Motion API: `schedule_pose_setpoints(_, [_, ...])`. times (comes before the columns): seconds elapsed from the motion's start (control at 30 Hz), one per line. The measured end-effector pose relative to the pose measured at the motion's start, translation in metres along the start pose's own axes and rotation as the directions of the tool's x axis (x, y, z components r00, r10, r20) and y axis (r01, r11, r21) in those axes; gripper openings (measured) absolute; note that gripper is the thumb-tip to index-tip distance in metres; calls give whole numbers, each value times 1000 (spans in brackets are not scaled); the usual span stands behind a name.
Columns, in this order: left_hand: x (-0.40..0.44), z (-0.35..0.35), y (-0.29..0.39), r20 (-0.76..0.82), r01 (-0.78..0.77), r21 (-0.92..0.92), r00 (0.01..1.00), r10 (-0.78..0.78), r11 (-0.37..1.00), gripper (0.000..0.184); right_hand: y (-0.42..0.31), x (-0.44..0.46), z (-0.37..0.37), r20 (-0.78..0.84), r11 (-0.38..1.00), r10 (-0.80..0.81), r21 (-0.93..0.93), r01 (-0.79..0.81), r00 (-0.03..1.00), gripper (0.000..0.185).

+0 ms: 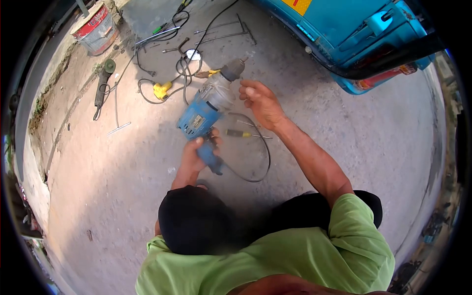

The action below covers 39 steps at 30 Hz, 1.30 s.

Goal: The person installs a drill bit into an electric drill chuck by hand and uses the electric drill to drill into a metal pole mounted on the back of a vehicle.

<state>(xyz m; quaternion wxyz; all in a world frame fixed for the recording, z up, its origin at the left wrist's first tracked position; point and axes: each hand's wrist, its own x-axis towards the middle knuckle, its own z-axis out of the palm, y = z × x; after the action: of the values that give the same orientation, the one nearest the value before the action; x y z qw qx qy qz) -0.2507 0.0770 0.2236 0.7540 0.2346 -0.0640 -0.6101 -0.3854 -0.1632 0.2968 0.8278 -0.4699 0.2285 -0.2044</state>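
Observation:
A blue and grey electric drill (200, 114) points away from me and slightly right, above the concrete floor. My left hand (195, 151) is wrapped round its handle. Close to the right of the drill's dark chuck (233, 70), my right hand (261, 104) has its fingers curled in and the thumb pressed over them. Anything inside those fingers is hidden. The hand appears apart from the chuck. From the handle, the drill's black cord (269, 156) loops out to the right. A screwdriver (238, 133) with a yellow and black handle lies beneath, beside the drill.
Ahead lie tangled cables, a yellow plug socket (162, 90), yellow-handled pliers (207, 73) and metal T-handle rods (226, 35). An angle grinder (103, 83) rests at left, near a red and grey bucket (96, 30). A turquoise vehicle (344, 39) stands at upper right.

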Motion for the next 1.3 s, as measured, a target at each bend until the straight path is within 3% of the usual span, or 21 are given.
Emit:
schedule_pose_setpoints(0.2, [0,12,3,1,-53,-48,999,53,997,76,11,-1,10,30,981,110,-162,-104,993,55])
schedule_pose_setpoints(0.3, [0,16,4,5,-77,-52,997,77,996,80,25,-12,23,-12,909,240,-349,-229,971,49])
schedule_pose_setpoints(0.4, [1,19,3,-9,-89,-46,996,89,995,80,38,-24,38,-22,858,338,-404,-318,941,40])
schedule_pose_setpoints(0.43, [1,19,2,-18,-93,-42,996,92,995,80,42,-28,46,-20,879,308,-376,-292,951,31])
schedule_pose_setpoints(0.53, [2,13,0,-10,-86,-15,996,86,996,76,57,-29,56,15,916,292,-293,-275,956,26])
schedule_pose_setpoints(0.63, [3,8,-2,-52,-83,26,995,85,996,70,59,-31,63,-55,909,270,-316,-273,961,24])
schedule_pose_setpoints(0.73, [1,7,-2,-86,-111,115,989,121,987,64,69,-34,66,-58,893,77,-441,-94,995,22])
schedule_pose_setpoints(0.83, [0,4,-3,-147,-106,116,981,122,988,61,69,-35,63,3,852,46,-523,-37,999,24])
schedule_pose_setpoints(0.93, [1,4,-6,-169,-111,88,978,125,990,58,66,-35,56,7,913,189,-370,-173,982,28])
schedule_pose_setpoints(1.03, [-3,-9,-10,-211,-85,11,974,85,996,54,64,-20,26,-156,892,422,-105,-440,893,28])
schedule_pose_setpoints(1.23, [-13,-36,-12,-151,-77,-96,987,62,992,48,16,8,-13,-253,951,310,73,-302,916,22])
schedule_pose_setpoints(1.3, [-15,-36,-13,-136,-70,-110,989,55,991,47,7,21,-27,-278,963,268,47,-265,922,22])
